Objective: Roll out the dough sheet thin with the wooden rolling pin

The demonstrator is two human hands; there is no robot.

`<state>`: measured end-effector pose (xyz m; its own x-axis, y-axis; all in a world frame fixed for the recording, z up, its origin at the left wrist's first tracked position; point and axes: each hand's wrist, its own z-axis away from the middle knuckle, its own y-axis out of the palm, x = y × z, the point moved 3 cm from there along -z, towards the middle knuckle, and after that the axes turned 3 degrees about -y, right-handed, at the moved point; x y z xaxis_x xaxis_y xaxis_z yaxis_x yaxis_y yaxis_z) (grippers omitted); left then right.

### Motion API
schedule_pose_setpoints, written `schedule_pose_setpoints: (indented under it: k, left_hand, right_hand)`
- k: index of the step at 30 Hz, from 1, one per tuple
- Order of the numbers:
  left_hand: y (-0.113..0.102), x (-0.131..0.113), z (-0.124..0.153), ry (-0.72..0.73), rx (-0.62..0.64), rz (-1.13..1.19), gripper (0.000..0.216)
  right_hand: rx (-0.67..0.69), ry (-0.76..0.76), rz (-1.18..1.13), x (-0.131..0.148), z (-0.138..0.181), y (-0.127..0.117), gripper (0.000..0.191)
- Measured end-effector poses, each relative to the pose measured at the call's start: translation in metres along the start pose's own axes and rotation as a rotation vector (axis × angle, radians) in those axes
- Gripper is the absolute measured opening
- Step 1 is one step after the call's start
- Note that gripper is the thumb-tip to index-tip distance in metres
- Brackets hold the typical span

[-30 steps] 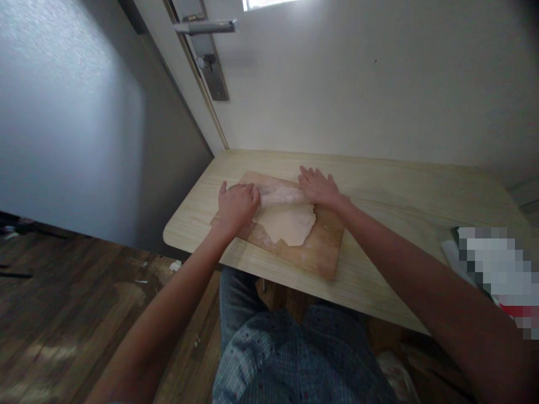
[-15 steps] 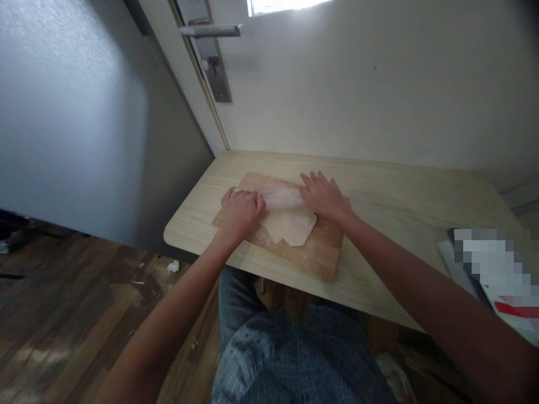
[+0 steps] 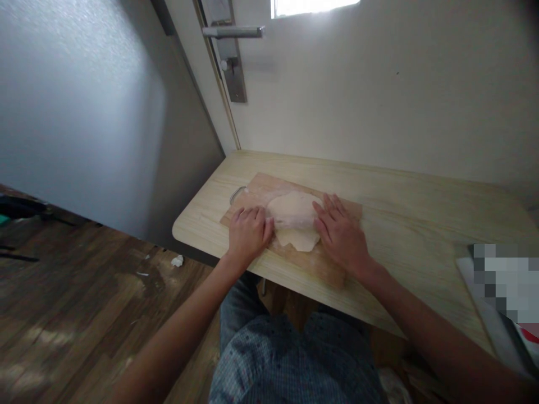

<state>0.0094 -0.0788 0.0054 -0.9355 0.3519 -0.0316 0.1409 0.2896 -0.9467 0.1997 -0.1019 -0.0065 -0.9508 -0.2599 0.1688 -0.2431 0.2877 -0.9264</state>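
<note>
A wooden board (image 3: 324,264) lies on the pale wooden table (image 3: 404,213). A thin sheet of pale dough (image 3: 295,216) lies on it, bulging over what looks like a rolling pin between my hands. My left hand (image 3: 249,231) rests at the left end of that roll with its fingers curled over it. My right hand (image 3: 342,234) presses on the right end, palm down and fingers stretched flat. Most of the pin is hidden under dough and hands.
A metal loop (image 3: 237,193) sticks out at the board's far left corner. A door with a lever handle (image 3: 233,32) stands behind the table's left end, beside a white wall. A blurred-out flat item (image 3: 503,283) lies at the table's right. Dark wooden floor (image 3: 84,303) is on the left.
Both hands and the roll between them have moved toward me along the board, from its far edge to its middle. More dough now lies beyond the hands.
</note>
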Motion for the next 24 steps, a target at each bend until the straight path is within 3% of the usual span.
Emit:
schedule_pose_setpoints:
  k: [6,10,18,24]
  left_hand:
    - [0.004,0.0,-0.006,-0.029,0.05,-0.003,0.039]
    - [0.009,0.003,-0.018,-0.075,0.007,-0.005,0.044]
    - [0.022,0.015,-0.059,-0.178,0.042,0.046,0.051]
    - [0.028,0.025,-0.088,-0.29,0.161,0.098,0.056]
  right_hand:
    - [0.026,-0.013,0.016,-0.001,-0.008,-0.001,0.046]
    - [0.067,0.015,0.049,-0.003,-0.024,0.0,0.046]
    - [0.205,0.094,0.065,-0.018,-0.071,0.007,0.048]
    - [0.267,0.162,0.034,-0.027,-0.096,0.014,0.046]
